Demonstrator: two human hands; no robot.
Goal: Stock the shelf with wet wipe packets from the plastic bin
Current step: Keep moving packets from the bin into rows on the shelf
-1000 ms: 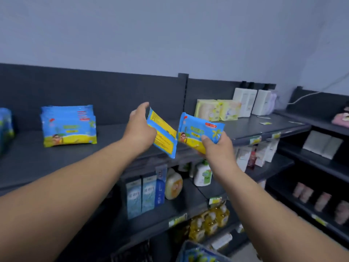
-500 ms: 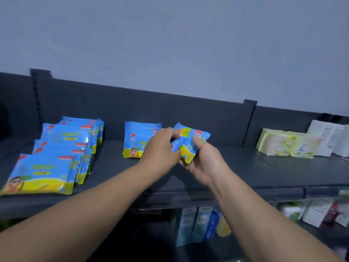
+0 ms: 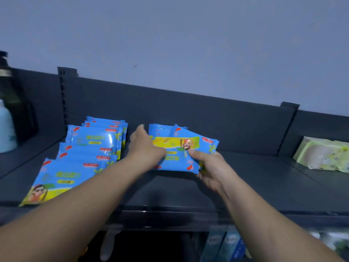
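The right hand (image 3: 213, 171) has its grip pinched on the near right corner of a wet wipe packet (image 3: 175, 159), thumb on top and fingers curled beneath. The packet is held flat just above the shelf (image 3: 255, 182), turned so its yellow band faces far. The left hand (image 3: 145, 150) lies over the packet's left end with fingers reaching far. I cannot tell whether its grip closes on the packet, since the hand hides its own thumb. A second packet (image 3: 205, 141) pokes out tilted behind the first, in front of a short row of packets (image 3: 160, 129) by the back panel (image 3: 217, 114). Left of the hands, a larger pile of the same blue packets (image 3: 88, 148) spreads from far to near. Pale green packs (image 3: 323, 156) lie on the shelf at the right, and a light blue bottle (image 3: 6, 129) stands at the left edge.
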